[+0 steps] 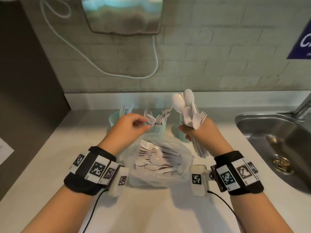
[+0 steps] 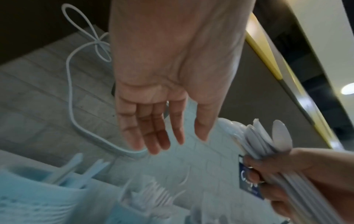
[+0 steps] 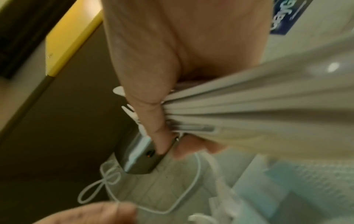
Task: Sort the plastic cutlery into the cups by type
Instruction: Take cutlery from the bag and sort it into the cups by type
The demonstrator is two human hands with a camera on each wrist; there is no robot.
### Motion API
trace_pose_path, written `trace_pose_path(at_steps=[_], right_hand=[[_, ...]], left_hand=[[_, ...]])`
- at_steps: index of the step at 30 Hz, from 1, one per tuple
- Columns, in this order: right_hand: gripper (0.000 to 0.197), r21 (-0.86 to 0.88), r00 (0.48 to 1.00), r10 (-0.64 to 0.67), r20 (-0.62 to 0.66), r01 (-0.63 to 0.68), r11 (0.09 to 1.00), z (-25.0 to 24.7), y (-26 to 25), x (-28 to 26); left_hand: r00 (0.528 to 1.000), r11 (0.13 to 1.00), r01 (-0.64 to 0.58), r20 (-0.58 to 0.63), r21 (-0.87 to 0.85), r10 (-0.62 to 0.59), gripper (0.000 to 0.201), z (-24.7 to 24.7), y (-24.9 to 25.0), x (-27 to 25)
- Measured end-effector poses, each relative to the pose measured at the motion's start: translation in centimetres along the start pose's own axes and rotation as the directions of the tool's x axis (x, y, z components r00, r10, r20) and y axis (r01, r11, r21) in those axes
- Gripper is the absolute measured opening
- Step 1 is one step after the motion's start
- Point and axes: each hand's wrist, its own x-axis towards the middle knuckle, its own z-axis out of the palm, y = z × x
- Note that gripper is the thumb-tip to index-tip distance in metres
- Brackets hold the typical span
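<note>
Counter (image 1: 151,207) w/ sink (image 1: 276,132) at right. Clear bag (image 1: 161,179) of loose cutlery lies centre. Behind it, three teal cups: left cup (image 1: 113,120) holds knives, middle cup (image 1: 159,127) forks, right cup (image 1: 182,137) mostly hidden. Right hand (image 1: 200,132) grips a mixed bundle (image 1: 190,111) of spoons & forks upright. Left hand (image 1: 131,126) empty, fingers relaxed, just beside middle cup.

White cutlery (image 1: 188,111), seemingly perforated pale teal cups (image 1: 157,128), black wristbands (image 1: 87,172) with checkered markers.

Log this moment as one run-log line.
left hand: empty, by fork cup | right hand: grips mixed cutlery bundle | bag: cutlery remains
</note>
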Motion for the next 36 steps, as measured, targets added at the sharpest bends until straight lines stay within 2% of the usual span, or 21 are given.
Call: trace_pose_path(at_steps=[2, 4, 6, 10, 14, 16, 19, 24, 26, 28, 31, 34, 36], right_hand=[[0.011, 0.118, 0.988, -0.050, 0.144, 0.033, 0.992, 0.7, -1.0, 0.2], [0.009, 0.232, 0.959, -0.097, 0.266, 0.034, 0.972, 1.7, -1.5, 0.3], [0.008, 0.327, 0.935, -0.120, 0.334, 0.005, 0.945, 2.6, -1.5, 0.5], [0.008, 0.409, 0.924, -0.114, 0.364, -0.048, 0.911, 4.0, -1.2, 1.3], [0.008, 0.476, 0.918, -0.091, 0.385, -0.113, 0.872, 4.7, -0.8, 2.0], [0.006, 0.495, 0.909, -0.079, 0.408, -0.148, 0.856, 4.8, -0.4, 2.4], [0.002, 0.519, 0.894, -0.054, 0.446, -0.209, 0.829, 4.8, 0.1, 3.0], [0.008, 0.604, 0.854, -0.106, 0.509, -0.267, 0.751, 4.6, 0.7, 3.2], [0.009, 0.618, 0.839, -0.125, 0.530, -0.281, 0.734, 4.6, 0.8, 3.2], [0.007, 0.624, 0.816, -0.153, 0.557, -0.289, 0.726, 4.7, 0.7, 3.2], [0.009, 0.611, 0.788, -0.182, 0.588, -0.286, 0.738, 5.0, 0.5, 3.2], [0.013, 0.601, 0.771, -0.191, 0.608, -0.290, 0.745, 5.2, 0.6, 3.3], [0.008, 0.598, 0.757, -0.198, 0.623, -0.298, 0.744, 5.2, 0.9, 3.4]], left_hand=[[0.998, 0.977, -0.035, -0.054, -0.212, 0.024, 0.007, 0.2, 1.6, 0.6], [0.997, 0.932, -0.036, -0.076, -0.362, 0.009, 0.013, 0.6, 2.8, 1.1], [0.998, 0.888, -0.012, -0.065, -0.459, -0.021, 0.019, 1.0, 3.5, 1.6], [0.994, 0.862, 0.014, -0.082, -0.506, -0.065, 0.024, 1.6, 2.9, 2.4], [0.989, 0.832, 0.028, -0.105, -0.554, -0.104, 0.010, 1.8, 1.9, 3.1], [0.979, 0.807, 0.017, -0.153, -0.590, -0.133, 0.009, 1.7, 1.7, 3.3], [0.961, 0.740, -0.008, -0.211, -0.672, -0.181, 0.008, 1.3, 1.6, 3.9], [0.933, 0.576, -0.097, -0.276, -0.812, -0.231, 0.014, 0.5, 1.1, 5.3], [0.956, 0.560, -0.055, -0.206, -0.826, -0.210, 0.014, 0.7, 0.7, 5.8], [0.987, 0.594, 0.052, -0.048, -0.803, -0.152, 0.018, 1.4, 0.2, 6.0], [0.982, 0.660, 0.186, 0.165, -0.727, -0.094, 0.019, 2.6, 0.1, 5.7], [0.970, 0.629, 0.224, 0.230, -0.744, -0.074, 0.020, 3.0, 0.2, 5.6], [0.966, 0.617, 0.229, 0.254, -0.753, -0.048, 0.019, 2.9, 0.2, 5.6]])
